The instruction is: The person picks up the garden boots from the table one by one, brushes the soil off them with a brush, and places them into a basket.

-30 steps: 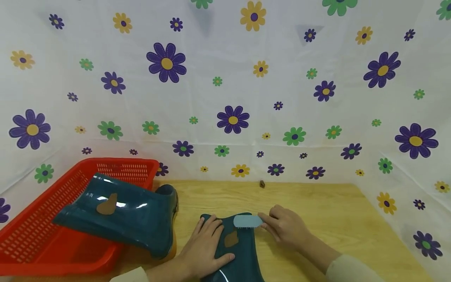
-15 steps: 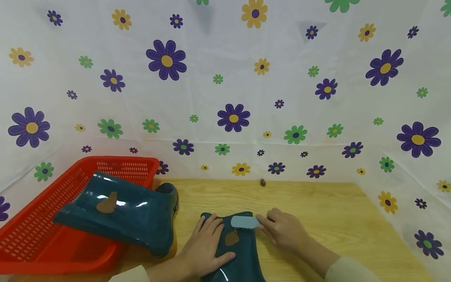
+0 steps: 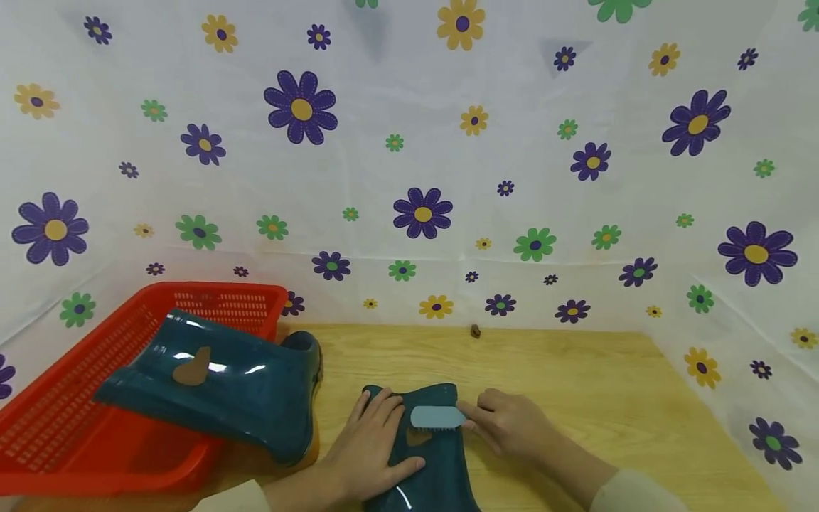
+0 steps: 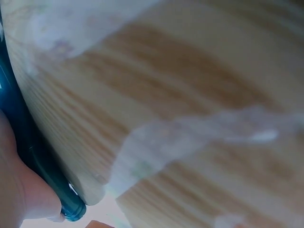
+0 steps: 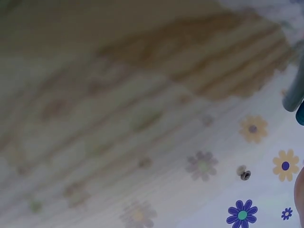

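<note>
A dark teal rubber boot [image 3: 441, 466] lies on the table, its open top pointing away and its lower part out of frame. My left hand [image 3: 371, 444] rests spread on its shaft; in the left wrist view the hand [image 4: 33, 192] shows at the boot's edge [image 4: 45, 166]. My right hand [image 3: 515, 427] pinches a pale blue brush [image 3: 436, 417] by the handle, bristles toward me. The brush lies over the shaft and covers the upper part of a brown patch [image 3: 417, 439]. At the right wrist view's edge, part of the grey-looking brush [image 5: 294, 92] appears.
On the left a second teal boot [image 3: 237, 395], with a brown patch [image 3: 193, 368], leans across the rim of a red plastic basket [image 3: 182, 483]. A small brown lump [image 3: 475, 331] sits at the back edge of the wooden table [image 3: 576, 370]. A flower-printed cloth [image 3: 358, 178] hangs behind.
My right hand has drawn the brush toward me and slightly left, from near the boot's top edge down over the brown patch. The left hand stays in place on the boot.
</note>
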`<state>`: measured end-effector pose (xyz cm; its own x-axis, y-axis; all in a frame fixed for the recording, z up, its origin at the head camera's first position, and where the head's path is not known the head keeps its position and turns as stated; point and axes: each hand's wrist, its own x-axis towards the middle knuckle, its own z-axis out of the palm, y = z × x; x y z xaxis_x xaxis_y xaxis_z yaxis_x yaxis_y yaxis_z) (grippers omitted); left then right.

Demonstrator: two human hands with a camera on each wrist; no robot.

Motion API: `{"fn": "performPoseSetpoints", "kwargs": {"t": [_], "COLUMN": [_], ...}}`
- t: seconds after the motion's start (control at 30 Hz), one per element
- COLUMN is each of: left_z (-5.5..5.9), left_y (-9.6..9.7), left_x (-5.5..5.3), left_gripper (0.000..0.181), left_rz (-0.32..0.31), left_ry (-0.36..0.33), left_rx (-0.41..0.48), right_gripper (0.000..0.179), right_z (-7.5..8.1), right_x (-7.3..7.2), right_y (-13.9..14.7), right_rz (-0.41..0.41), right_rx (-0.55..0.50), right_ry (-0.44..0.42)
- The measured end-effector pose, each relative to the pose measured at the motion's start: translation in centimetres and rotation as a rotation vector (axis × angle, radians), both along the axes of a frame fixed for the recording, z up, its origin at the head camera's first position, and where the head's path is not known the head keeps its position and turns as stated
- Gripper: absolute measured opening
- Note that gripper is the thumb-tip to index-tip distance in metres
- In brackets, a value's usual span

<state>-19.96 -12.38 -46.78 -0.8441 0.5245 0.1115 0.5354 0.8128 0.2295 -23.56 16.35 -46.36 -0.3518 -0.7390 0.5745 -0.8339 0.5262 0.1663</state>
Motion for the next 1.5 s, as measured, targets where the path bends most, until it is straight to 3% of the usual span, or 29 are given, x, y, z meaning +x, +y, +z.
{"fn": "performPoseSetpoints", "kwargs": {"t": [0.1,0.3,0.47,0.63,0.83,1.03,1.17,1.4,1.5], "left_z": [-0.09,-0.1,-0.15,-0.24,-0.27,-0.22,-0.32,-0.39,-0.24], "left_y": [-0.15,-0.19,-0.09,-0.02,-0.12,-0.06,0.04,0.15,0.17], "left_x": [-0.03,-0.02,0.03,-0.17,-0.04,-0.06,-0.05,0.15,0.48], "left_gripper": [0.089,0.088,0.089,0.09,0.09,0.09,0.088,0.089,0.095], "left_rz": [0.003,0.005,0.005,0.008,0.005,0.004,0.006,0.066,0.092], "left_ry": [-0.002,-0.01,-0.006,0.001,0.01,0.014,0.019,0.066,0.078], "left_rx": [-0.006,-0.003,-0.019,-0.029,-0.013,-0.018,-0.025,-0.064,-0.084], "right_gripper": [0.03,0.031,0.032,0.033,0.038,0.034,0.03,0.034,0.031], "right_z": [0.09,0.02,-0.03,0.21,0.26,0.07,0.04,0.05,0.05], "right_x": [0.05,0.1,0.31,0.42,0.53,0.76,0.87,0.87,0.86], "right_y": [-0.11,-0.23,-0.19,-0.34,-0.74,-0.84,-0.78,-0.53,-0.56], "right_rz": [0.047,-0.036,0.033,-0.014,0.083,-0.057,0.0,-0.053,-0.001], "right_rx": [0.003,-0.01,-0.005,-0.037,-0.024,-0.023,-0.014,-0.031,-0.012], "right_ry": [-0.033,0.027,-0.033,0.017,0.015,0.009,-0.042,0.019,-0.023]}}
